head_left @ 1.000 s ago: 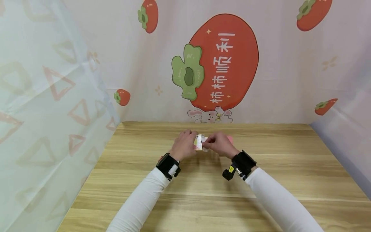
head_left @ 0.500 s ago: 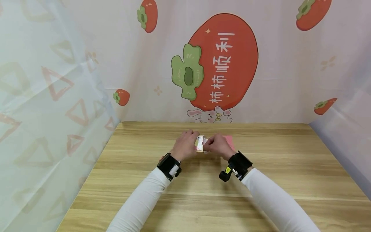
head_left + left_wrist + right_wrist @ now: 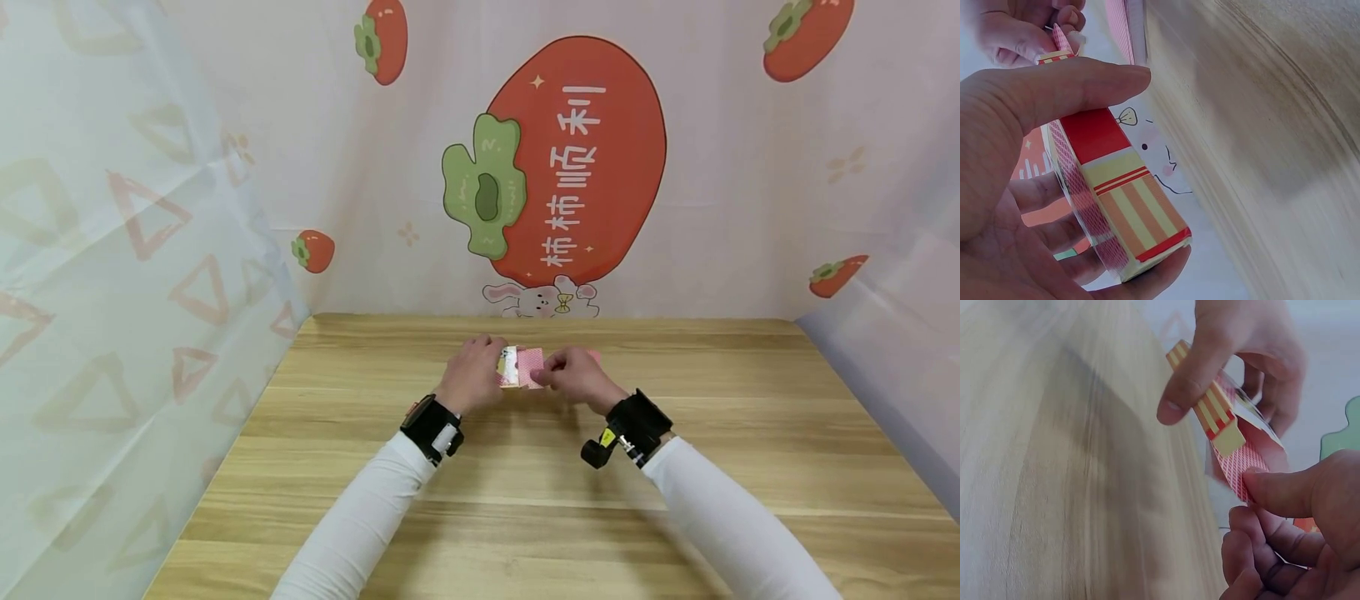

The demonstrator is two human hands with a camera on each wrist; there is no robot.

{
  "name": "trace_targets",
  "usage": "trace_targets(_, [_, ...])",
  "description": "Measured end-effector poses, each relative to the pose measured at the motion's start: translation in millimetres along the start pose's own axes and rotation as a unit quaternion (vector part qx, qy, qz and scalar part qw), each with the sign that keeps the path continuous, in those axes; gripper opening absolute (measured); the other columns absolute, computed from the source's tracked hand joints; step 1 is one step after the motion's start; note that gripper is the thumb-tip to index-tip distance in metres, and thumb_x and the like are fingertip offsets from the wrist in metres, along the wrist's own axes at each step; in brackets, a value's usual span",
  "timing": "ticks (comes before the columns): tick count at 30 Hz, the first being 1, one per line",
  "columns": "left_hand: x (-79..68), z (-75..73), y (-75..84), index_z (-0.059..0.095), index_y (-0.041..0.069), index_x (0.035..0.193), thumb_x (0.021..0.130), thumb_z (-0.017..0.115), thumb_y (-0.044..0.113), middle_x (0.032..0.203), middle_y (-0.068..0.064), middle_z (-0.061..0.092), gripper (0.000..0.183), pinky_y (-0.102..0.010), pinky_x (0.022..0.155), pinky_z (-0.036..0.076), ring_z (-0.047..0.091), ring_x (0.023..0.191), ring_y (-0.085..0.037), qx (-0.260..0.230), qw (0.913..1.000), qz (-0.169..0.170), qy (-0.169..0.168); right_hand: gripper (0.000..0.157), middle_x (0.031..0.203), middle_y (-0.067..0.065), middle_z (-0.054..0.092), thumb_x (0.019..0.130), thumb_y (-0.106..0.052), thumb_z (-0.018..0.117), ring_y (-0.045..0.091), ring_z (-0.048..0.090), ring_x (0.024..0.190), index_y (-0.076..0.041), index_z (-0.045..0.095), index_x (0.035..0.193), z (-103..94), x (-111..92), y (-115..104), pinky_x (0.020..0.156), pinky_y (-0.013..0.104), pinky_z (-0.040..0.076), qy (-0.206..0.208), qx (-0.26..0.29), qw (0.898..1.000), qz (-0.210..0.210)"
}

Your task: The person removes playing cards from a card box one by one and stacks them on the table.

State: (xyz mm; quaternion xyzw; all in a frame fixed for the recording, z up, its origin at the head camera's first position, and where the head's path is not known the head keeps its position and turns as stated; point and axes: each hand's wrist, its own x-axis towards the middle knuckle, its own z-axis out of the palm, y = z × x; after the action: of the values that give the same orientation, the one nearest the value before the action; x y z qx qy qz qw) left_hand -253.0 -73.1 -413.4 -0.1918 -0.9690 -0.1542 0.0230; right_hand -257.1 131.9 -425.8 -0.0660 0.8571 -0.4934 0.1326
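My left hand (image 3: 471,373) grips a small cardboard box (image 3: 1138,206) by its sides, thumb across one narrow face. Orange and cream stripes and a red band mark that face, and a pink cross-hatched pattern covers a broad side. The box is held up over the table, its end facing right open, with a cream side tab (image 3: 1230,439) sticking out. From that end extends a pink cross-hatched flap (image 3: 1241,465). My right hand (image 3: 581,375) pinches the flap's edge between thumb and forefinger, its other fingers curled beneath.
Partly hidden behind my right hand, a pink patterned block (image 3: 1121,28) with a pale edge sits on the wooden table (image 3: 525,517). A printed cloth (image 3: 720,183) hangs along the table's back edge, and another patterned cloth (image 3: 150,333) hangs at the left.
My right hand has shifted slightly right, away from the box. The pink flap now shows between the two hands. My left hand keeps its grip, moved slightly left.
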Motion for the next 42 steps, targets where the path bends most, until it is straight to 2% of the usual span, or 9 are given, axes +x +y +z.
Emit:
trace_targets(8, [0.2,0.0,-5.5,0.059,0.007,0.134,0.071,0.083,0.005,0.119,-0.013,0.059,0.068,-0.050,0.077,0.054,0.055,0.108,-0.032,-0.009,0.9998,-0.017,0.005,0.024,0.080,0.013,0.056,0.101,-0.021,0.065,0.016,0.046,0.059,0.002,0.068,0.096,-8.9,-4,1,0.056,0.032,0.043,-0.001,0.036,0.999,0.014])
trace_targets(14, [0.7,0.5,-7.0,0.058,0.006,0.135,0.070,0.087,0.009,0.119,-0.014,0.059,0.071,-0.049,0.076,0.054,0.055,0.106,-0.031,-0.013,0.9995,-0.026,0.014,0.031,0.081,0.015,0.064,0.095,-0.027,0.073,0.016,0.055,0.065,0.004,0.067,0.098,-3.6,-2,8,0.061,0.033,0.049,0.020,0.049,0.998,0.016])
trace_targets(19, [0.4,0.4,-6.4,0.059,0.005,0.134,0.070,0.088,0.011,0.117,-0.014,0.060,0.070,-0.048,0.074,0.053,0.055,0.103,-0.030,-0.014,0.9994,-0.026,0.019,0.025,0.081,0.017,0.068,0.093,-0.015,0.076,0.015,0.060,0.066,0.004,0.061,0.097,1.3,-2,7,0.068,0.035,0.057,0.035,0.080,0.996,0.017])
trace_targets(22, [0.1,0.3,-6.4,0.060,0.005,0.133,0.069,0.089,0.011,0.115,-0.013,0.060,0.071,-0.045,0.072,0.053,0.055,0.100,-0.029,-0.014,0.9994,-0.024,0.021,0.022,0.085,0.020,0.069,0.093,-0.010,0.074,0.019,0.063,0.068,0.005,0.061,0.100,-0.6,-4,6,0.069,0.038,0.059,0.038,0.100,0.994,0.018])
trace_targets(27, [-1.0,-0.5,-7.2,0.060,0.004,0.131,0.068,0.089,0.010,0.114,-0.014,0.060,0.069,-0.044,0.071,0.052,0.055,0.099,-0.029,-0.019,0.9991,-0.025,0.028,0.024,0.105,0.029,0.068,0.099,-0.009,0.066,0.030,0.070,0.083,0.006,0.056,0.113,-11.6,-8,7,0.078,0.045,0.059,0.034,0.148,0.988,0.013])
trace_targets(29, [-1.8,-1.0,-7.6,0.061,0.005,0.129,0.068,0.089,0.011,0.114,-0.014,0.060,0.068,-0.045,0.071,0.052,0.055,0.100,-0.029,-0.020,0.9990,-0.026,0.030,0.025,0.109,0.028,0.067,0.101,-0.008,0.062,0.031,0.069,0.090,0.006,0.051,0.119,-17.0,-8,7,0.082,0.045,0.058,0.037,0.167,0.985,-0.001])
trace_targets(35, [-1.8,-0.5,-8.1,0.060,0.006,0.130,0.068,0.090,0.013,0.119,-0.015,0.060,0.069,-0.048,0.072,0.053,0.055,0.104,-0.031,-0.017,0.9989,-0.033,0.030,0.025,0.104,0.018,0.062,0.105,-0.007,0.053,0.025,0.062,0.096,0.005,0.048,0.126,-35.3,-8,9,0.087,0.037,0.054,0.055,0.188,0.979,-0.057])
trace_targets(39, [-1.4,0.7,-8.9,0.060,0.006,0.131,0.068,0.090,0.013,0.122,-0.016,0.059,0.070,-0.051,0.074,0.054,0.055,0.108,-0.033,-0.017,0.9988,-0.037,0.026,0.025,0.100,0.010,0.059,0.106,-0.008,0.052,0.020,0.059,0.092,0.005,0.049,0.128,-51.2,-5,13,0.083,0.032,0.053,0.064,0.181,0.979,-0.065])
trace_targets(42, [-2.0,1.5,-9.7,0.059,0.006,0.133,0.068,0.089,0.011,0.121,-0.015,0.059,0.071,-0.051,0.075,0.054,0.055,0.108,-0.032,-0.021,0.9988,-0.039,0.023,0.028,0.100,0.009,0.058,0.106,-0.009,0.051,0.017,0.058,0.088,0.005,0.049,0.130,-63.6,-2,21,0.080,0.029,0.052,0.060,0.167,0.983,-0.055])
